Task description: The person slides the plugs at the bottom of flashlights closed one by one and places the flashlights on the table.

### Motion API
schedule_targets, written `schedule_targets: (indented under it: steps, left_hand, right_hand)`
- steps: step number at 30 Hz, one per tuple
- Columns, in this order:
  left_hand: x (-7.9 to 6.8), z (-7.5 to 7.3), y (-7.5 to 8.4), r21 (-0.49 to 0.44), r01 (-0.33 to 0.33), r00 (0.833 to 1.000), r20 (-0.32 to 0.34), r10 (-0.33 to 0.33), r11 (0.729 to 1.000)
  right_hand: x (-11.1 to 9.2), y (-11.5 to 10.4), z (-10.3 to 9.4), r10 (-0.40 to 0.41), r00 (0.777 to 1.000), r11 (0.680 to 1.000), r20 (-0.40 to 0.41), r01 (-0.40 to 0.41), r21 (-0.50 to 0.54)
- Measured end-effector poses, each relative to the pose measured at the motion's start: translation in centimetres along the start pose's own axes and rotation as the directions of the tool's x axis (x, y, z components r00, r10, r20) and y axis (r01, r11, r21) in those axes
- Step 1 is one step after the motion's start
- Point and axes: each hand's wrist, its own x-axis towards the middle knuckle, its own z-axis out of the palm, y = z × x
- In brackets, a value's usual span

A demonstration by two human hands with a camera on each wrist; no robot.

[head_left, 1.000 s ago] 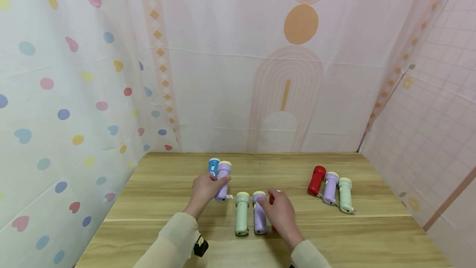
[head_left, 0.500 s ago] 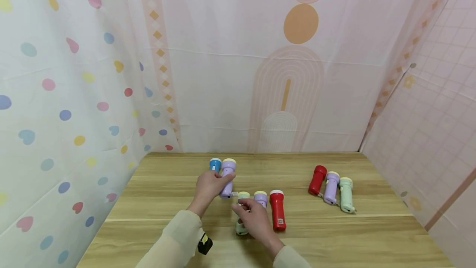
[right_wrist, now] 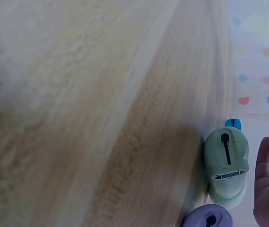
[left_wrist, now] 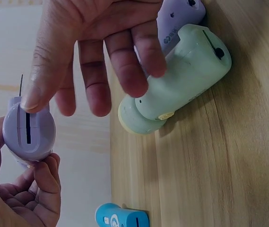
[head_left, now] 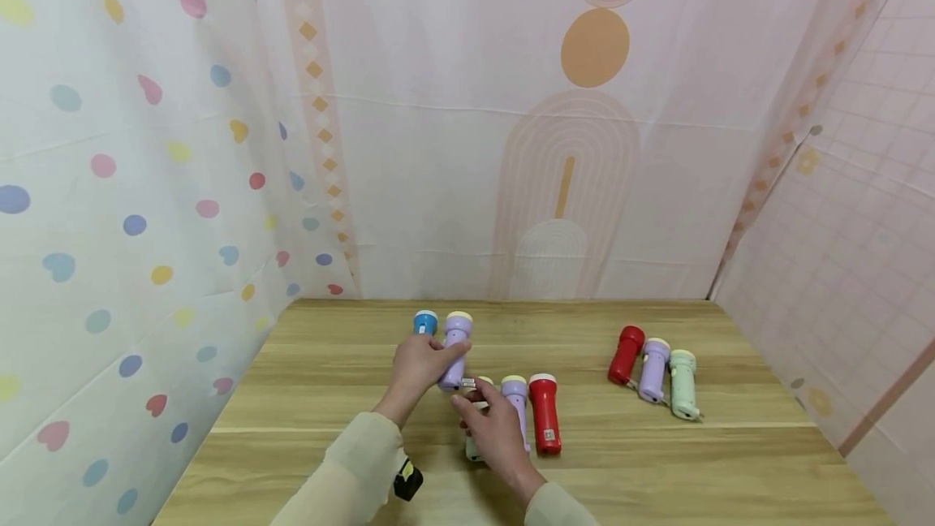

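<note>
– Left hand [head_left: 420, 368]: contents?
– One purple flashlight [head_left: 457, 331], gripped, raised above the counter [head_left: 321, 376]; plug [head_left: 469, 382] out at its tail.
– Right hand [head_left: 498, 428]?
– Fingers extended, thumb at the flashlight's tail; contact uncertain.
– Remaining stock?
– Green flashlight [left_wrist: 186, 80], second purple flashlight [head_left: 514, 394], red flashlight [head_left: 545, 416]: one row, by the right hand. Blue flashlight [head_left: 424, 322], beyond the left hand. Flashlight trio [head_left: 654, 372], off to the right.

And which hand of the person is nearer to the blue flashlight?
Left: the left hand, holding a purple flashlight, partly hides the blue flashlight in the head view; the right hand is farther off, rightward and closer to the person.
</note>
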Motion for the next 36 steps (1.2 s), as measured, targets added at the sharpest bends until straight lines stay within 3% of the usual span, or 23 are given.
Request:
schedule_targets:
  steps: [12,36]
  left_hand:
    - [-0.34,0.09,0.37,-0.010,-0.016,1.000,0.016,0.016,1.000]
    - [-0.60,0.21,-0.03,-0.014,0.012,0.999,0.037,-0.012,1.000]
  right_hand:
    - [0.16,-0.30,-0.27,-0.011,1.000,0.999,-0.012,0.012,0.043]
    - [0.37,-0.13,-0.36,-0.057,0.998,0.998,-0.024,0.056,-0.013]
